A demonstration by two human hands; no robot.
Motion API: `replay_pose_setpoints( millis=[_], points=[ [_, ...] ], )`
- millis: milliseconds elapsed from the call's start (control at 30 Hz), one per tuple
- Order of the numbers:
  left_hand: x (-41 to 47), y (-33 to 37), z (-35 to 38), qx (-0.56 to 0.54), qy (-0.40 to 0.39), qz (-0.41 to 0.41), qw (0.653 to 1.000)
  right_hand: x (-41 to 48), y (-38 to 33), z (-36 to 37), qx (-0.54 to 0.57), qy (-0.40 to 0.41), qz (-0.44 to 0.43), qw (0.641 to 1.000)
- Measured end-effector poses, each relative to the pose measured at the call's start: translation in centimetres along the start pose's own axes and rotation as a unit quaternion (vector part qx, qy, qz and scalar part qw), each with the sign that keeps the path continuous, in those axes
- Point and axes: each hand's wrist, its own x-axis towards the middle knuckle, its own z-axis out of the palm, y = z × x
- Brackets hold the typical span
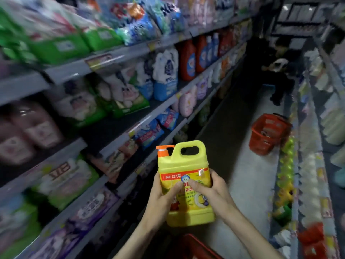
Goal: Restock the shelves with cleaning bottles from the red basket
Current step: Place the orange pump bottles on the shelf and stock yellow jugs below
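Hands close on a yellow detergent jug (184, 165) in the lower middle of the frame, held upright above the aisle floor (242, 174). The left hand (164, 195) wraps the jug's left side and the right hand (211, 191) wraps its right side, both low on the body. The two thumbs lie across the printed label and almost meet at its centre. The jug's upper half, with its moulded carry handle and orange pump (163, 151), stands clear above the grip, and its base shows just below the palms.

Directly beneath the forearms, at the bottom edge of the frame, shows the rim of a red basket (194, 243). A second red basket (267, 135) sits on the floor further down the aisle, at the right, close against the right-hand shelving (306, 146).

Grey shelves (115, 53) fill the left of the frame, stocked with blurred bags of washing powder in green, blue and pink. Orange bottles (187, 60) stand on a shelf towards the upper middle. A person in dark clothes (280, 71) is at the far end of the aisle, upper right.
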Motion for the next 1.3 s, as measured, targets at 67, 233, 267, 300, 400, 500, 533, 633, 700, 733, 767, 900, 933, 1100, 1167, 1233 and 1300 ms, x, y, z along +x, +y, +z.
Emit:
replay_pose_setpoints(
  millis=[67,233,267,300,400,500,533,633,700,733,767,900,933,1100,1167,1233,1300],
  points=[
    [-1.9,0.5,-1.4,0.004,0.054,0.015,0.998,-0.1,-0.9,1.7,-0.008,-0.055,-0.02,0.998],
    [-8.1,2.9,-6.3,-0.001,0.174,0.052,0.983,-1.8,-3.3,8.4,-0.024,-0.17,-0.076,0.982],
    [-9.5,3.4,-7.4,0.001,0.191,0.057,0.98,-2.4,-3.7,9.9,-0.029,-0.188,-0.086,0.978],
    [-10.9,3.9,-8.6,0.007,0.21,0.06,0.976,-3.0,-4.1,11.5,-0.034,-0.206,-0.097,0.973],
    [-15.2,5.3,-12.3,0.013,0.275,0.079,0.958,-5.3,-5.5,16.6,-0.044,-0.263,-0.128,0.955],
    [-20.3,6.9,-15.8,0.026,0.331,0.102,0.938,-8.6,-7.5,21.9,-0.04,-0.32,-0.153,0.934],
    [-22.1,7.5,-17.0,0.03,0.349,0.112,0.93,-9.9,-8.2,23.7,-0.038,-0.34,-0.158,0.926],
    [-28.0,9.2,-20.6,0.027,0.405,0.132,0.905,-14.1,-9.8,29.3,-0.032,-0.398,-0.176,0.9],
    [-32.3,10.2,-22.9,0.038,0.436,0.142,0.888,-17.4,-10.4,33.2,-0.021,-0.427,-0.185,0.885],
    [-34.6,10.8,-24.1,0.046,0.451,0.146,0.879,-19.2,-10.5,35.0,-0.014,-0.441,-0.188,0.878],
    [-36.9,11.2,-25.2,0.051,0.466,0.15,0.87,-21.1,-10.5,36.8,-0.007,-0.455,-0.19,0.87],
    [-46.6,12.6,-29.6,0.078,0.507,0.152,0.845,-29.0,-9.8,43.6,0.001,-0.502,-0.205,0.84],
    [-49.0,12.7,-30.5,0.086,0.514,0.151,0.84,-30.9,-9.5,45.1,0.005,-0.511,-0.208,0.834],
    [-59.3,11.9,-34.4,0.109,0.547,0.152,0.816,-39.4,-7.0,51.5,0.013,-0.556,-0.21,0.804],
    [-62.8,11.1,-35.6,0.108,0.563,0.149,0.806,-42.1,-6.1,53.7,0.005,-0.575,-0.22,0.788],
    [-65.7,10.3,-36.7,0.11,0.578,0.145,0.796,-44.5,-5.3,55.8,-0.002,-0.592,-0.228,0.773],
    [-68.3,9.7,-37.9,0.109,0.594,0.137,0.785,-46.5,-4.5,57.8,-0.008,-0.603,-0.233,0.763]
  ],
)
